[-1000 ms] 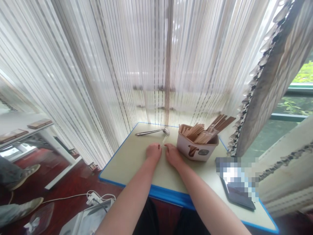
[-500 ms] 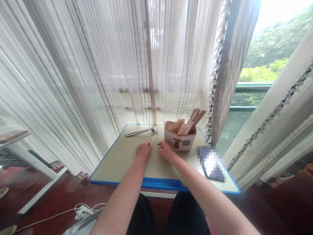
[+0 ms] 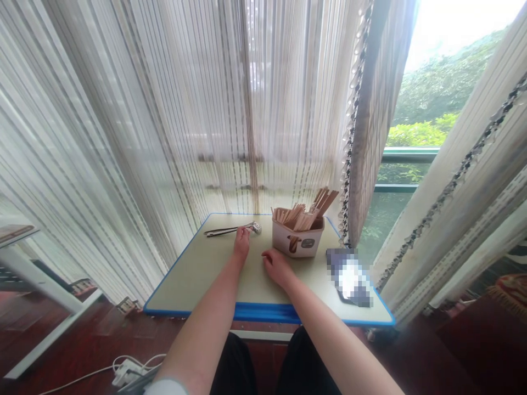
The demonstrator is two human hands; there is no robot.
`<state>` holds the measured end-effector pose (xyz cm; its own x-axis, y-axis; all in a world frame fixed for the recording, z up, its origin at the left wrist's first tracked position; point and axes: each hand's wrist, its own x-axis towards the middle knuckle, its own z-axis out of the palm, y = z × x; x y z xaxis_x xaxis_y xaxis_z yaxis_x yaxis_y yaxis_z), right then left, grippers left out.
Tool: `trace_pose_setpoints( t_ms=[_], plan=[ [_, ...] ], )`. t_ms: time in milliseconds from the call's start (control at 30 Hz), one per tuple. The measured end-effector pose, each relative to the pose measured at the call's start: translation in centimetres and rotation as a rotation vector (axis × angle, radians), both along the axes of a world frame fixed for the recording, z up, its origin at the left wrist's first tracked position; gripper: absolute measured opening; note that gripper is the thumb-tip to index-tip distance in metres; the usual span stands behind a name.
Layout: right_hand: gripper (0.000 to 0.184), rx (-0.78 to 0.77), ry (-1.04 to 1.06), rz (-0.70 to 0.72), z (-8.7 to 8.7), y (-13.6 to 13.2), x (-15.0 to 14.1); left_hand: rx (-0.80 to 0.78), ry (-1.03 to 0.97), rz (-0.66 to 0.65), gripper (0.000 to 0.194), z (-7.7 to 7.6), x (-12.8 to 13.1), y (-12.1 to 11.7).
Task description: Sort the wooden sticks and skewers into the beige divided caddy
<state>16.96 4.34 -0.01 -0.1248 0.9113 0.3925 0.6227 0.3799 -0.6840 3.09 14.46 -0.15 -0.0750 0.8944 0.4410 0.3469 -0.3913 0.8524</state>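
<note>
My left hand [image 3: 242, 238] reaches to the far middle of the table, its fingers closed at silver metal tongs [image 3: 222, 231] just behind their round perforated head [image 3: 256, 227]. The tongs lie crosswise, handle ends to the left; my fingers cover part of them. Lower and to the right, my right hand [image 3: 276, 264] rests on the tabletop with its fingers curled in; nothing shows in them. It is close to the front left corner of a white and brown box [image 3: 284, 241]. Thin wooden sticks [image 3: 294, 213] and flatter, longer ones [image 3: 327, 201] stand up out of the box.
The pale tabletop [image 3: 185, 280] has a blue rim. A dark tablet-like thing [image 3: 349, 277], blurred by pixels, lies at its right side. Striped sheer curtains [image 3: 164, 109] hang right behind the table. A white power strip [image 3: 128, 373] with cables is on the floor at lower left.
My left hand has moved away to the tongs; a thin clear strip seen by its fingers before no longer shows. My right hand stays near the box, fingers more curled. The view has shifted slightly.
</note>
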Motion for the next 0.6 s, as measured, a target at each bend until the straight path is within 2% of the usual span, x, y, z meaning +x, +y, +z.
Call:
trace_pose_setpoints(
  t_ms=[100,233,300,433,600],
  plan=[
    [0.02,-0.005,0.01,0.002,-0.1,0.1,0.1,-0.075,-0.16,-0.088,0.033,0.8,-0.4,0.0],
    [0.019,-0.014,0.046,0.0,-0.3,0.3,0.0,-0.148,-0.586,-0.339,0.029,2.4,-1.0,-0.8],
    [0.019,-0.018,0.094,0.005,-0.4,0.4,0.0,-0.191,-0.701,-0.432,0.027,3.1,-1.0,-1.4],
    [0.02,-0.041,0.186,-0.021,-0.5,0.4,0.2,-0.304,-0.687,-0.511,0.02,3.6,-0.7,-2.4],
    [0.026,-0.108,0.302,-0.151,-0.1,0.2,0.5,-0.492,-0.394,-0.549,0.018,2.7,-1.3,-2.9]
  ],
)
